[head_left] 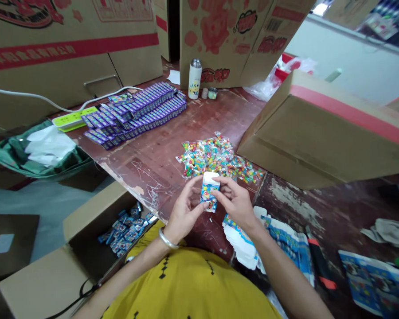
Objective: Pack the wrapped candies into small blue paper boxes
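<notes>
Between my two hands is a small blue candy box (209, 192) with a white flap standing up at its top. My left hand (186, 208) grips it from the left, thumb on the lower front. On the right side, my right hand (234, 199) has its fingers at the flap and front of the box. Just beyond lies a pile of clear candy packets (213, 155) with colourful pieces inside. Flat blue-and-white cartons (242, 246) are stacked by my right forearm.
Rows of purple boxes (136, 113) stand at the back left near a green power strip (75, 118). A white bottle (195, 79) stands behind. A cardboard box (329, 133) leans at right. An open carton (96, 208) holding blue boxes (126, 230) sits below left. A black-and-red cutter (321, 261) lies right.
</notes>
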{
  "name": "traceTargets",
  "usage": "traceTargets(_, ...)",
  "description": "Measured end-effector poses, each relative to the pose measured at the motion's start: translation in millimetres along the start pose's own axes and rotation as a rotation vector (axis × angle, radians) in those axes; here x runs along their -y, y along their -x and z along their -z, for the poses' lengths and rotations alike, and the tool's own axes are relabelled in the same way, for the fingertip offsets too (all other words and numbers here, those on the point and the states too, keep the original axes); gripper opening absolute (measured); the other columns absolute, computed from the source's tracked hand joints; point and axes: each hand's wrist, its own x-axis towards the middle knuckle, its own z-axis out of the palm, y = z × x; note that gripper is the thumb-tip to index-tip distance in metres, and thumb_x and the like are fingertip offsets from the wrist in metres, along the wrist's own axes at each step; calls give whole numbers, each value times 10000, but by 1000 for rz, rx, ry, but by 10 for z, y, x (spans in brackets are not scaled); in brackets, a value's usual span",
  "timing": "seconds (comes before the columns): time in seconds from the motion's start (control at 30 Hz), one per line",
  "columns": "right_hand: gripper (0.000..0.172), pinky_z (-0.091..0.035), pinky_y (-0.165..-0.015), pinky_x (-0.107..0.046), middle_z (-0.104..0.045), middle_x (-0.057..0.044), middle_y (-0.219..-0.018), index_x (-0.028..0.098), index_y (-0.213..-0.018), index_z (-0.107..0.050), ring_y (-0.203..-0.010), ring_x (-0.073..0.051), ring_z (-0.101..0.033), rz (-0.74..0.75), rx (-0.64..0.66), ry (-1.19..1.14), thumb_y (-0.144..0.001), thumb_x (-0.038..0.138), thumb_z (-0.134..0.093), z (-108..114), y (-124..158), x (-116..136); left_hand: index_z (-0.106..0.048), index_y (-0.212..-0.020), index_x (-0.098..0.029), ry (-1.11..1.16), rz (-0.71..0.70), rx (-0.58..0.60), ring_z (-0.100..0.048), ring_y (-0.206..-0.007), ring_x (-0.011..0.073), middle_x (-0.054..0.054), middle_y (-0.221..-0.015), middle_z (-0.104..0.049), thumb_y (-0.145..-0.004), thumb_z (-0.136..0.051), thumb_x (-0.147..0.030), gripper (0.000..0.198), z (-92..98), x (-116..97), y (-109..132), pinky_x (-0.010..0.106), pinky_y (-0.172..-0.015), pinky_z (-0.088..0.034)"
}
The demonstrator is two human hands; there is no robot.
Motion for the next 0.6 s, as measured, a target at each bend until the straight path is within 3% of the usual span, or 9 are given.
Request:
traceTargets(0.07, 262, -537, -718, -319, -679, -43, -930, 244, -1111, -654, -816, -191, -653, -30, -24, -60, -858, 309, -633, -59, 46, -66, -447, -1306, -256, 17, 11, 41, -582, -972, 179, 57, -1134, -578, -827, -643, -233, 517, -5, 2, 7, 278, -823, -503)
traceTargets(0.17, 134, -520, -783, -340, -685, -46, -900, 232, -930, -721, -862, -201, -648, 43, -28, -19, -872, 281, -610, -113, 69, -98, -501, -1173, -229, 36, 45, 86, -579, -908, 165, 39, -1060, -573, -810, -660, -235, 396, 11, 45, 13, 250, -761, -499)
traceTargets(0.33, 114, -491, -909, -393, -685, -66, -1066, 246, -907, -717, -1033, -228, -627, 142, -118, -32, -858, 220, -617, -189, 77, -65, -479, -1086, -228, 132, 57, 95, -580, -910, 153, 23, -1014, -571, -781, -696, -215, 375, 29, 78, -5, 237, -758, -501)
traceTargets(0.5, 195, -534, -765, -333, -673, -19, -875, 248, -983, -608, -852, -184, -658, 6, -223, -314, -807, 229, -690, -258, 55, -49, -388, -1143, -270, 211, 130, 38, -624, -767, 118, 9, -1006, -607, -752, -736, -235, 524, 43, 73, -16, 215, -665, -503)
traceTargets(0.6, 132, -517, -700, -291, -631, 1, -775, 216, -795, -601, -745, -155, -624, -45, -140, -325, -779, 274, -719, -225, 0, -24, -407, -1154, -264, 150, 125, 29, -628, -782, 120, 18, -1029, -601, -744, -741, -238, 530, 56, 74, 2, 201, -638, -497)
